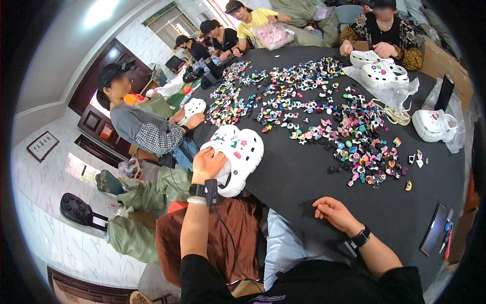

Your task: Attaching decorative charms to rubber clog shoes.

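Note:
A pair of white clogs with holes and colourful shoe charms sits at the table's left edge, side by side. My left hand grips the nearer-left clog at its opening, fingers reaching over the rim; part of them is hidden inside. Over the black table my right hand hovers to the right of the clogs, fingers loosely bent and apart, with nothing seen in them. Beyond both hands spreads a large scatter of small shoe charms in many colours.
Across the black table lie a white clog at right, decorated clogs on plastic, cord, a phone and a red-handled tool. A co-worker at left holds a white clog; other people sit at the far side.

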`<state>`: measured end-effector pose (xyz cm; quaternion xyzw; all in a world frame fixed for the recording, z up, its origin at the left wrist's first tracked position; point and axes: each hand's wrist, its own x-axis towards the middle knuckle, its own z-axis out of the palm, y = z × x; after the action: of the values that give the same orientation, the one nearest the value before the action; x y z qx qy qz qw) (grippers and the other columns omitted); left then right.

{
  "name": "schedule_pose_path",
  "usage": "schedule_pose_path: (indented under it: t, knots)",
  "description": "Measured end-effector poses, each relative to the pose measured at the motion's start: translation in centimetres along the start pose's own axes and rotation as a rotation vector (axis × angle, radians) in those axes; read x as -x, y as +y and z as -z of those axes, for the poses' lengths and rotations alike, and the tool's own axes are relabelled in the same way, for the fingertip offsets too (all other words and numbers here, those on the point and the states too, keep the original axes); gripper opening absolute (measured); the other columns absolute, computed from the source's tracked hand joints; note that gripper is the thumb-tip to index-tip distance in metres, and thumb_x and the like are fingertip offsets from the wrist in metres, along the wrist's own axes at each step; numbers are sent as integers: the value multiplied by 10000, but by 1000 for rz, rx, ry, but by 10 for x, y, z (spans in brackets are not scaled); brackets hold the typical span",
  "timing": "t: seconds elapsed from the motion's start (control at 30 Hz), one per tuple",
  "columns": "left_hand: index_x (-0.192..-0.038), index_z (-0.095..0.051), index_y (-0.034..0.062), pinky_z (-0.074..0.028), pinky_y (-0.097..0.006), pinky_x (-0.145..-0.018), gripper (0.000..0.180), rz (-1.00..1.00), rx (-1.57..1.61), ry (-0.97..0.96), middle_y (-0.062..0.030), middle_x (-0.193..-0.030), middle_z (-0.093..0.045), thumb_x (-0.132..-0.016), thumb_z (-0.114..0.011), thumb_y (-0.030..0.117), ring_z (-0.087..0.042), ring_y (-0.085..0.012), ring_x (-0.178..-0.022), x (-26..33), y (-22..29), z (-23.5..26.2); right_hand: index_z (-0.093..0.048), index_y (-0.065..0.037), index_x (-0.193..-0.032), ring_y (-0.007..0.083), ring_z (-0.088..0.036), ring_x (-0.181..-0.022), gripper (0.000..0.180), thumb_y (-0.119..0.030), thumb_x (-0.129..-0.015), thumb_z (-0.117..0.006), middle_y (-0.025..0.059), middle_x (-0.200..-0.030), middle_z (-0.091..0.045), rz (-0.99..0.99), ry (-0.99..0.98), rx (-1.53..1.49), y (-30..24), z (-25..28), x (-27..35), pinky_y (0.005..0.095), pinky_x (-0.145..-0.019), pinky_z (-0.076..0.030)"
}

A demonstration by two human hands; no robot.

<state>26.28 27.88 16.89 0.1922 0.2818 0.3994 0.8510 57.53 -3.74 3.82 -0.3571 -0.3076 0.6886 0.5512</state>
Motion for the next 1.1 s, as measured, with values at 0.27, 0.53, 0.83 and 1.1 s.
schedule_pose_path:
  t: [0.27, 0.53, 0.83, 1.1]
  knots:
    - [-1161, -433, 31, -327, -501, -997, 380, -40, 78, 129, -221, -1212, -450, -817, -475, 187, -423, -389, -1163, -60, 9, 19, -560, -35, -1095, 84, -519, -781, 202, -163, -952, -495, 33, -864, -596, -11, -10, -8, 2, 3, 1, 203, -712, -421]
    - [-1089, -475, 21, -339, -447, -984, 281, -73, 66, 180, -190, -1198, -484, -916, -372, 219, -457, -339, -1124, -80, 12, 40, -554, -23, -1098, 94, -528, -804, 203, -152, -958, -482, 43, -874, -589, -49, 4, -50, -3, 3, 2, 212, -736, -431]
    - [-1269, -383, 44, -304, -501, -1017, 419, -64, 16, 259, -190, -1307, -428, -929, -381, 290, -415, -357, -1208, -75, 33, 57, -546, -24, -1110, 93, -532, -808, 211, -156, -962, -476, 40, -877, -585, -48, -37, -50, 2, -1, -2, 211, -741, -434]
    - [-1164, -496, 16, -374, -353, -963, 328, -364, -449, 131, -141, -1198, -492, -911, -516, 224, -475, -250, -1102, -3, -28, -16, -550, -30, -1111, 82, -523, -791, 215, -168, -966, -471, 27, -867, -587, -26, -7, -31, 1, 9, -1, 213, -724, -433]
